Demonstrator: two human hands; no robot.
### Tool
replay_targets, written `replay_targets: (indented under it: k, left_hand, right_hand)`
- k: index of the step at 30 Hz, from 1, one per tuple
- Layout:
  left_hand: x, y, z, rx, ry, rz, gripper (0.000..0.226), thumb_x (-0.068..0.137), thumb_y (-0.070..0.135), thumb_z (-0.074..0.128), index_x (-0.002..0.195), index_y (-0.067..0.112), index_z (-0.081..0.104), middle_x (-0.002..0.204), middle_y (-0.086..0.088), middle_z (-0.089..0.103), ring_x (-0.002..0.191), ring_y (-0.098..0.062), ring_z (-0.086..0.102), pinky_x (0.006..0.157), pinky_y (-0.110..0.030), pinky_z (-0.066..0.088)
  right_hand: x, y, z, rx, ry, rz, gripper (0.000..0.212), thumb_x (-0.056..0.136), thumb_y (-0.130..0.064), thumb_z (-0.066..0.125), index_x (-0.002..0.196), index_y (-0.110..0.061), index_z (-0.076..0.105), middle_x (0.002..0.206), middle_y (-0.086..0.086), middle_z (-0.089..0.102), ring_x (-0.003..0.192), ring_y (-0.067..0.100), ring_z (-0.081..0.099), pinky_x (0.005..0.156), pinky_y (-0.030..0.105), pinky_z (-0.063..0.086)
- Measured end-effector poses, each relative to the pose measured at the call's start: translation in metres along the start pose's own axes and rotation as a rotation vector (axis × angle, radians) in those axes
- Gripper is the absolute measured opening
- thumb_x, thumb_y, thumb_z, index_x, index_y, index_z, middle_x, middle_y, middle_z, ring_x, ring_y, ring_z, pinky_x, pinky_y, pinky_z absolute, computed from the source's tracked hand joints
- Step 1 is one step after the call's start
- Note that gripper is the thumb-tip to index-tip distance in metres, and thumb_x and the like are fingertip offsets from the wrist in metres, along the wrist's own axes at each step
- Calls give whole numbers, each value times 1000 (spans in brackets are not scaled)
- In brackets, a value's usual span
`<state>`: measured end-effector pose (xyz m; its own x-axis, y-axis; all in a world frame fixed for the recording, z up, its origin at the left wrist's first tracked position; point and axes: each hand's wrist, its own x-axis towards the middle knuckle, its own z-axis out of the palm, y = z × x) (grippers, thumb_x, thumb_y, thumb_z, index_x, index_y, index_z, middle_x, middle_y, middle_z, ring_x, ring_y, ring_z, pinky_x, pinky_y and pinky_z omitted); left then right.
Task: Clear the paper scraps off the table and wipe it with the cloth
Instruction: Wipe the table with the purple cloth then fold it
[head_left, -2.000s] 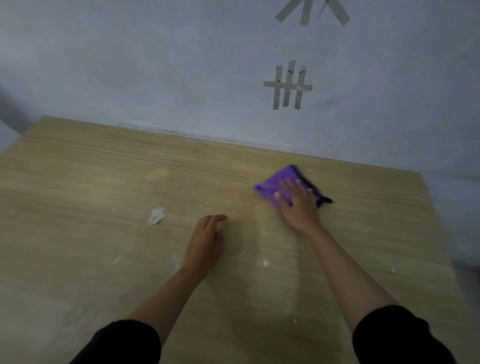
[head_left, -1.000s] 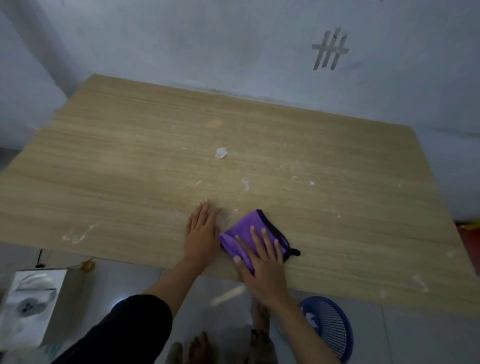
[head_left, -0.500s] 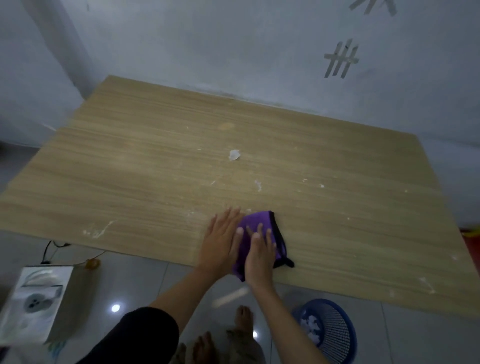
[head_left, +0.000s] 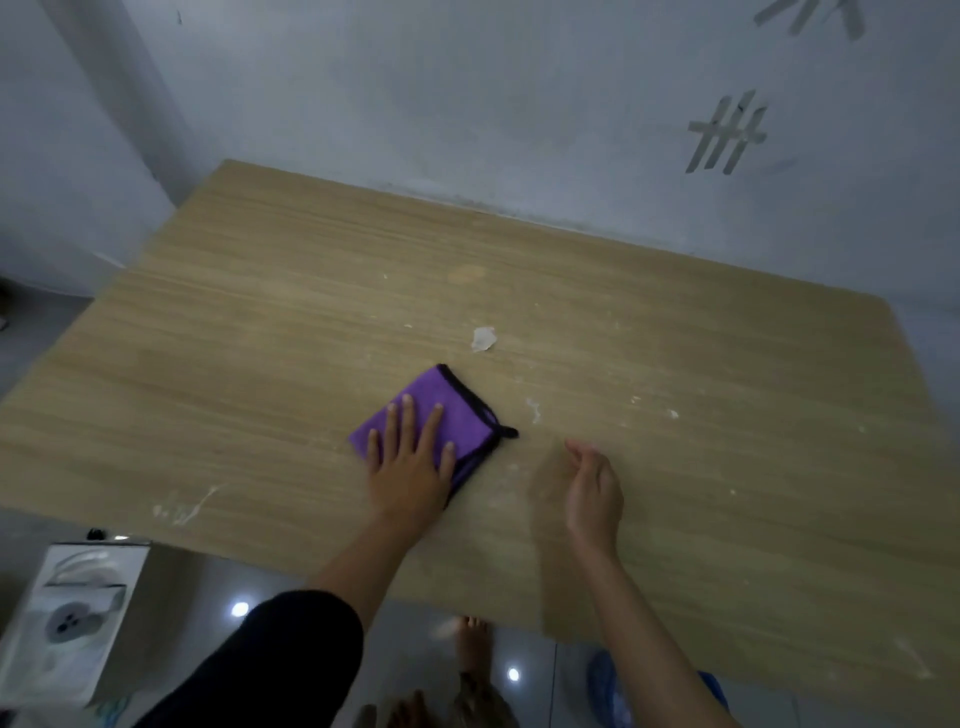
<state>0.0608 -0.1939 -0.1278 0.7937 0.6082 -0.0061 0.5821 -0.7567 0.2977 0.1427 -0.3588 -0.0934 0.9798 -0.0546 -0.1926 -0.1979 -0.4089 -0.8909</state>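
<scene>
cloth (head_left: 436, 415) now under left hand (head_left: 410, 467), right hand (head_left: 592, 488) off, scrap-flecked table (head_left: 260, 338)

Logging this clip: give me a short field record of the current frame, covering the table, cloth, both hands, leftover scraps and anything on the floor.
table: wooden top, against a grey wall
cloth: purple cloth, folded, flat on the table near the front edge
left hand: left hand flat on the cloth, fingers spread
right hand: right hand right of the cloth, off it, fingers loosely curled; nothing visibly held
scraps: one white paper scrap beyond the cloth; small white flecks to its right
floor: blue basket partly hidden under the front edge; white box at left
</scene>
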Motion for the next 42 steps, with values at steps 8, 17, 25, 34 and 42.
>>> replay_targets:
  k: [8,17,25,34,42]
  left_hand:
    - [39,77,27,2,-42,434,57,86,60,35,139,41,29,152,-8,25,142,-29,20,111,-51,12]
    - [202,41,14,48,92,28,56,85,55,34,136,33,39,150,-13,29,140,-28,26,114,-42,-3]
    - [265,68,16,-5,-4,-39,67,83,60,13,143,32,23,155,-18,9,144,-34,6,116,-48,2]
    - [308,61,3,69,-123,56,59,90,60,25,143,40,10,157,-6,-4,145,-25,-7,116,-46,-3]
    - [263,-64,-34,-21,-16,-441,56,93,53,24,145,37,7,156,-14,-6,144,-32,-9,116,-52,-5]
  right_hand:
    - [82,-23,9,-80,31,-202,57,87,-41,26,109,-6,65,112,16,65,107,30,55,89,27,37]
    - [203,-42,44,-301,-173,-410,49,90,-38,33,118,-9,61,129,13,57,127,24,44,110,37,31]
    - [228,-45,63,-448,-192,-464,40,94,-30,36,118,-10,62,132,12,53,131,27,39,111,42,30]
    - [227,-49,62,-523,-102,-503,44,88,-32,36,115,-11,64,128,10,58,127,26,45,107,39,33]
    - [220,-65,81,-473,-66,-341,47,88,-34,34,110,-6,65,127,14,55,124,32,43,105,39,34]
